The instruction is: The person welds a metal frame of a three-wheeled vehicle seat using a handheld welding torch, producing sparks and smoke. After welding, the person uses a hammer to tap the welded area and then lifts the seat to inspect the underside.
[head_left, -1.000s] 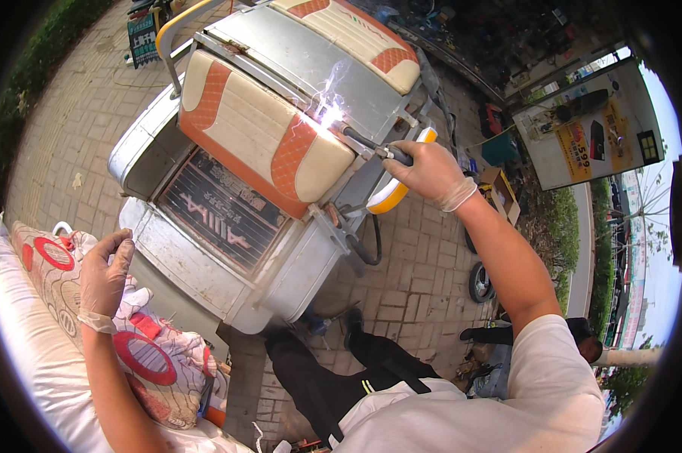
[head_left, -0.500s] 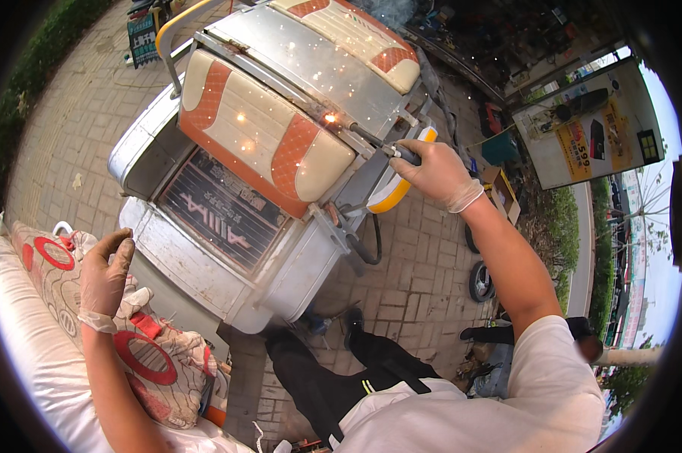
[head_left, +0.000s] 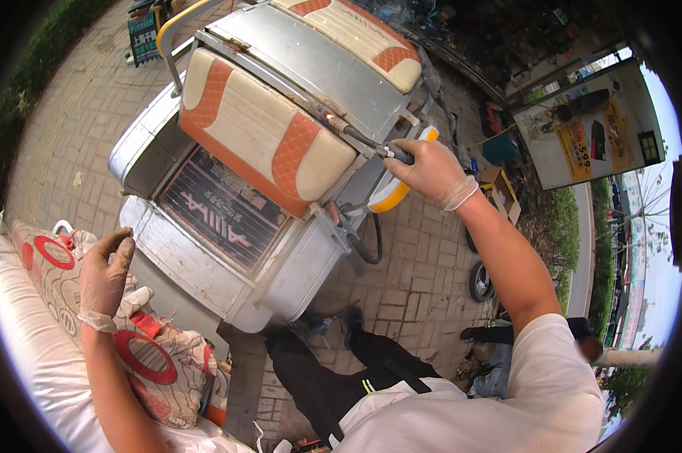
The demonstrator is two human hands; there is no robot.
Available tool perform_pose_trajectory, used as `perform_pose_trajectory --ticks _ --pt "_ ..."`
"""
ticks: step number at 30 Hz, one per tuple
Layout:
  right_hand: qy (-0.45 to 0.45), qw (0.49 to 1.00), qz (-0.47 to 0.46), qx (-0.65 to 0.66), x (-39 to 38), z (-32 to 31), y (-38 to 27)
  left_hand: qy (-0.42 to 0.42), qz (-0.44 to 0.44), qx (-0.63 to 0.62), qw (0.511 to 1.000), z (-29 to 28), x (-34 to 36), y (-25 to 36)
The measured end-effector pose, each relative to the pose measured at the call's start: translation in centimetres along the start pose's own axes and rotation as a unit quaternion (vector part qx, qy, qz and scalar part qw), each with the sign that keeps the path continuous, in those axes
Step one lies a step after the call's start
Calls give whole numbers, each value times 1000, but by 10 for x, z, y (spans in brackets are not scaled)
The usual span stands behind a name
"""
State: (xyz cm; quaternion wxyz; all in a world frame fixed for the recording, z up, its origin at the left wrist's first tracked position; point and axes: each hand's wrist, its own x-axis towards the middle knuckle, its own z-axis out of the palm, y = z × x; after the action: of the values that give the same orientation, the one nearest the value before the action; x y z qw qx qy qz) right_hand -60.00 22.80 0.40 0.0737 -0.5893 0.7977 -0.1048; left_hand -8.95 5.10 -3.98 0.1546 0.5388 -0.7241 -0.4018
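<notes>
My right hand (head_left: 433, 172), in a thin pale glove, is closed around the dark handle of a welding torch (head_left: 365, 140). Its nozzle points up and left, toward the metal rail (head_left: 280, 84) behind a cream and orange seat back (head_left: 243, 121). No sparks show at the nozzle. My gloved left hand (head_left: 105, 278) is raised over a patterned cloth (head_left: 146, 355) with red rings, beside the silver vehicle body (head_left: 186, 260). Its fingers are bent, the thumb stands apart from them, and I see nothing held there.
Another cream and orange seat (head_left: 367, 34) lies beyond a silver panel (head_left: 310, 60). A yellow and white armrest (head_left: 392, 193) juts out below my right hand. On the brick paving lie a small wheel (head_left: 481, 281) and a cardboard box (head_left: 501, 195). A signboard (head_left: 590, 124) stands at right.
The bright glow at the nozzle, the flying sparks and the smoke are gone. My right hand and the torch have shifted slightly left; my left hand stays in place.
</notes>
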Motion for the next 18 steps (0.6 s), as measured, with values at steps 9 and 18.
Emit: perform_pose_trajectory --ticks 9,18 --pt "-1 1000 1 -10 1 0 -2 8 2 -1 1000 1 0 3" --pt "-10 1000 -4 -24 1 0 -1 6 -14 -21 1000 1 0 0"
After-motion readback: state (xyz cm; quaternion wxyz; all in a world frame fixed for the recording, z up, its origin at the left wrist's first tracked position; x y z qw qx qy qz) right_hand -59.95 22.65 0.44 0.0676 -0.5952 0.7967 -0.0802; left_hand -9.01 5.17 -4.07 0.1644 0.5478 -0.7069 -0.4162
